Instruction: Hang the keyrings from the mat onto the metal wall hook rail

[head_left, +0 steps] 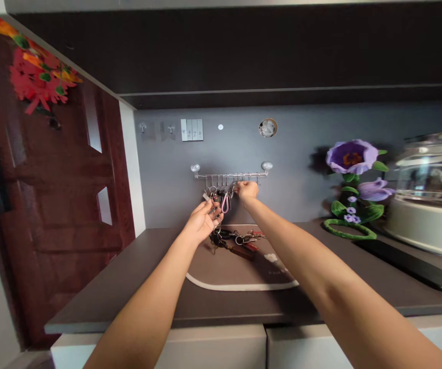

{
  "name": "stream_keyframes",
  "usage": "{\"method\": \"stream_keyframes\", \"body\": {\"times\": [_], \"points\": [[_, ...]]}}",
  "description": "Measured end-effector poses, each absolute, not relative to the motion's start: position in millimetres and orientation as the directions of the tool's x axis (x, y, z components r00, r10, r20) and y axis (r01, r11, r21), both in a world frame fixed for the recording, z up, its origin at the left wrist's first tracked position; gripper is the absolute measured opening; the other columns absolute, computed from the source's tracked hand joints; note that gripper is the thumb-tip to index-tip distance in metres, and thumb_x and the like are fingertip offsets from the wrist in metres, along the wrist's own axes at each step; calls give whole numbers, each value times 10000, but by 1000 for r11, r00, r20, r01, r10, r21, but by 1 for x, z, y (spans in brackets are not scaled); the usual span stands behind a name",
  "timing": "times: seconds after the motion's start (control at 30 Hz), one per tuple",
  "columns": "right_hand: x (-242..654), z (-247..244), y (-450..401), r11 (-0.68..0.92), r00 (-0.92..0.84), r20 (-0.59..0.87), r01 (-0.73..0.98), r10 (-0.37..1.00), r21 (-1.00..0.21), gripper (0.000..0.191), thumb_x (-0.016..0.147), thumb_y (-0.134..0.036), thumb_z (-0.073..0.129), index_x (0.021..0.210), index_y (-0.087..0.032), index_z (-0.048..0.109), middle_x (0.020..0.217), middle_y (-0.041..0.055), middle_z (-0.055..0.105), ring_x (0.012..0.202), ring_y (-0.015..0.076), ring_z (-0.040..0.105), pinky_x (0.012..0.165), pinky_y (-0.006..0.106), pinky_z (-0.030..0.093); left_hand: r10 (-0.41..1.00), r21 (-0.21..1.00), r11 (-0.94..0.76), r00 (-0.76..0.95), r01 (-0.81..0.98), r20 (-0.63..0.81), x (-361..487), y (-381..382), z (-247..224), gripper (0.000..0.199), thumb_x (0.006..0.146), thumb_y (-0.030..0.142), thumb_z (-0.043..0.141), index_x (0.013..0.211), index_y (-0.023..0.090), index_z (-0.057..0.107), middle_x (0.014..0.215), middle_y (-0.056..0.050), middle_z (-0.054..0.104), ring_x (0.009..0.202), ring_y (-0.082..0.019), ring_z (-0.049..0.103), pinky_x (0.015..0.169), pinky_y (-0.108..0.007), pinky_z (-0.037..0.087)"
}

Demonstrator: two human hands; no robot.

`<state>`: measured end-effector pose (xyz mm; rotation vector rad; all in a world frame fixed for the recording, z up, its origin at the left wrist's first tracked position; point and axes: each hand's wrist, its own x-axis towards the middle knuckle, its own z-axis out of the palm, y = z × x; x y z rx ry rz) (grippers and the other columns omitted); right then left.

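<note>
A metal rail with several hooks [231,176] is fixed to the grey back wall, and keys and a pink strap [225,203] hang below it. My left hand [202,221] is just under the rail's left part, palm turned up, its fingers closed on a bunch of keys with metal rings [217,222]. Up at the hooks on the right side, my right hand [248,190] pinches keys [233,189]; its fingertips are partly hidden. More keys [249,237] and a dark brown fob [239,251] lie below on a brown mat [236,277].
Purple felt flowers [352,156] stand right, beside a clear-topped white appliance [432,220]. A long black object [408,264] lies in front of them. A dark cabinet [244,51] overhangs the counter [128,287]. On the left is a reddish-brown door [63,205].
</note>
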<state>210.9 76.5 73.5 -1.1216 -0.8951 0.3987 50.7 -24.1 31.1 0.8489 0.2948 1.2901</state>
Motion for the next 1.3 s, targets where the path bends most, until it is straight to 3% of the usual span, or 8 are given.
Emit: {"method": "stream_keyframes", "body": {"times": [0.27,0.63,0.8,1.0,1.3], "points": [[207,62,67,438,589,384,57,711,-897,143,681,-142,545,537,-139,542,453,-4,537,432,91,530,468,195,456,917,680,30,290,-732,272,49,-22,30,49,812,170,502,769,150,517,682,16,589,580,-76,578,622,-255,488],[203,45,50,464,515,350,-109,783,-879,102,663,-110,543,568,-142,525,451,-44,507,427,61,485,500,198,448,922,636,28,266,-771,282,49,-23,34,121,842,168,448,739,147,507,659,20,592,577,-74,578,667,-274,491],[189,30,20,473,297,426,-108,855,-874,122,660,-237,614,616,-141,553,526,-14,547,451,69,472,467,205,397,927,619,21,247,-785,281,48,-24,36,125,845,173,445,738,152,508,656,24,593,580,-71,578,732,-305,489],[177,10,-22,476,61,473,-47,879,-878,278,651,-416,621,726,-152,578,704,17,587,640,103,530,579,224,428,920,584,-3,227,-812,320,47,-22,34,131,840,167,452,721,150,504,669,25,594,606,-68,584,851,-364,459],[171,-2,-36,618,-102,611,86,785,-781,220,722,-399,546,767,-184,553,739,-9,547,717,118,501,723,265,405,900,541,-60,189,-839,394,49,-17,30,152,857,151,411,725,140,486,678,10,601,727,-103,622,930,-435,400]]}}
